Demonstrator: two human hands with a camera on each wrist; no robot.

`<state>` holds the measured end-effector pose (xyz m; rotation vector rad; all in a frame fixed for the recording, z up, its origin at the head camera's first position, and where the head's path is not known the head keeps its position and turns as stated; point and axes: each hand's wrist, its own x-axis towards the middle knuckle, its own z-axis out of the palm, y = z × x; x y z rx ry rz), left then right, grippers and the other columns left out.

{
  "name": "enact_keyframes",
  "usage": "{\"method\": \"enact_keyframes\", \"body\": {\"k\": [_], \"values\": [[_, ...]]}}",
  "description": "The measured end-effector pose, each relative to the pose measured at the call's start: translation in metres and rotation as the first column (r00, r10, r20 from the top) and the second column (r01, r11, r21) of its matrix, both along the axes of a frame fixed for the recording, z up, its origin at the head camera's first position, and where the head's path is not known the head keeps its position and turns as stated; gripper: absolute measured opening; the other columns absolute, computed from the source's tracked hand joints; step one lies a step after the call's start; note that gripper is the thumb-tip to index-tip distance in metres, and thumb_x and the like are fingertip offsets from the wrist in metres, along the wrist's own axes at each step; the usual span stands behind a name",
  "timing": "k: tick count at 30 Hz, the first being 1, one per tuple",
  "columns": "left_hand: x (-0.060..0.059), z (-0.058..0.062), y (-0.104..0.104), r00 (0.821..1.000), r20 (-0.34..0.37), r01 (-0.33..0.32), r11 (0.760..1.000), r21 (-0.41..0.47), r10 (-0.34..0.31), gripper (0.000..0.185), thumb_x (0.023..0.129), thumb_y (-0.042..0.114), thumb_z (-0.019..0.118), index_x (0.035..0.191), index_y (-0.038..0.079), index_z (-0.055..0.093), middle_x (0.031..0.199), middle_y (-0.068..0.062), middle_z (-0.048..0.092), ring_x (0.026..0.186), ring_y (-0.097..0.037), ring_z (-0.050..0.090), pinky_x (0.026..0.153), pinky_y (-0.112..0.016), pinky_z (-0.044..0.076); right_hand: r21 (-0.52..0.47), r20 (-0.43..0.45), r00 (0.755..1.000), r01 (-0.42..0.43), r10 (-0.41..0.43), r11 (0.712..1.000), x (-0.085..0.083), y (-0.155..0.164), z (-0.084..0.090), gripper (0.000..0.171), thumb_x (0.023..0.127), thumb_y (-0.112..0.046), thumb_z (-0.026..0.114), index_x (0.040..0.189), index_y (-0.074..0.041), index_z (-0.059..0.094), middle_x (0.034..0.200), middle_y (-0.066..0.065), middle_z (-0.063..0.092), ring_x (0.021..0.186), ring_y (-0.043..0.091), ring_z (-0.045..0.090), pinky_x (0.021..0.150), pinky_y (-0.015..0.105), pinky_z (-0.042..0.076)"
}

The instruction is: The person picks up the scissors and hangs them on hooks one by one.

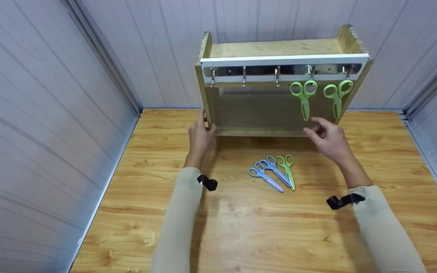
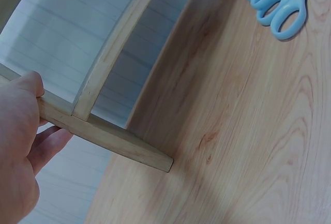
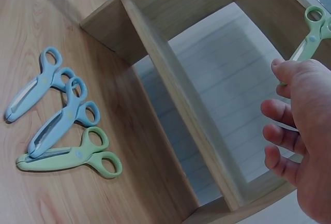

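Gripping the rack's (image 1: pixel 279 49) side post, left hand (image 1: pixel 200 137) steadies it; right hand (image 1: pixel 328 139), loose and empty just below 2 hung green scissors (image 1: pixel 304 94), could knock them off

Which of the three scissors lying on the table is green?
The green scissors are the rightmost of the three and lie nearest the right hand. The other two, the blue scissors, lie to their left.

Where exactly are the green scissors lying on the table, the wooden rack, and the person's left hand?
green scissors (image 1: pixel 289 171): head view, on the closed blades, below the handles.
wooden rack (image 1: pixel 275 48): head view, on the bare top shelf.
left hand (image 1: pixel 199 137): head view, on the back of the hand gripping the rack's left post.
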<state>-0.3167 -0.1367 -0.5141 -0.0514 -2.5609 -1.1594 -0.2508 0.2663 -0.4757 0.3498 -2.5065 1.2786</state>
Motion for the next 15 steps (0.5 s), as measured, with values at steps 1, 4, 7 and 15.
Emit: {"method": "enact_keyframes", "body": {"k": [1, 4, 7, 15], "values": [[-0.0001, -0.0001, -0.0001, 1.000, -0.001, 0.001, 1.000, 0.002, -0.001, 0.074, 0.107, 0.012, 0.070, 0.175, 0.016, 0.041, 0.141, -0.025, 0.079, 0.106, -0.037, 0.087, 0.092, -0.051, 0.070, 0.005, 0.001, 1.000, 0.001, -0.001, 1.000, -0.0003, 0.0004, -0.0006, 0.038, 0.107, -0.009, 0.076, 0.138, 0.012, 0.071, 0.097, 0.025, 0.075, 0.069, -0.008, 0.051, 0.066, 0.008, 0.041], [-0.0002, -0.0001, -0.0003, 1.000, -0.007, 0.000, 1.000, 0.003, 0.000, 0.074, 0.107, 0.012, 0.070, 0.175, 0.015, 0.041, 0.140, -0.025, 0.079, 0.105, -0.036, 0.087, 0.092, -0.051, 0.070, 0.013, -0.006, 1.000, 0.000, 0.000, 1.000, 0.0001, 0.0002, -0.0009, 0.038, 0.107, -0.010, 0.076, 0.136, 0.013, 0.071, 0.097, 0.027, 0.076, 0.069, -0.008, 0.051, 0.066, 0.008, 0.041], [-0.0001, 0.0001, -0.0003, 1.000, -0.012, -0.002, 1.000, 0.005, 0.002, 0.074, 0.107, 0.012, 0.070, 0.175, 0.015, 0.041, 0.140, -0.025, 0.079, 0.105, -0.036, 0.087, 0.092, -0.051, 0.070, 0.021, -0.019, 1.000, 0.002, -0.002, 1.000, 0.0006, -0.0004, -0.0016, 0.036, 0.107, -0.010, 0.076, 0.135, 0.012, 0.072, 0.096, 0.027, 0.077, 0.070, -0.009, 0.053, 0.067, 0.007, 0.041], [-0.0012, -0.0010, 0.0000, 1.000, -0.014, -0.011, 1.000, 0.012, 0.011, 0.075, 0.106, 0.011, 0.072, 0.175, 0.013, 0.042, 0.141, -0.025, 0.078, 0.106, -0.037, 0.087, 0.093, -0.050, 0.070, 0.026, -0.029, 0.999, -0.016, 0.016, 1.000, -0.0003, -0.0003, -0.0083, 0.031, 0.106, -0.006, 0.075, 0.132, 0.011, 0.074, 0.091, 0.024, 0.077, 0.072, -0.008, 0.056, 0.068, 0.008, 0.044]]}}
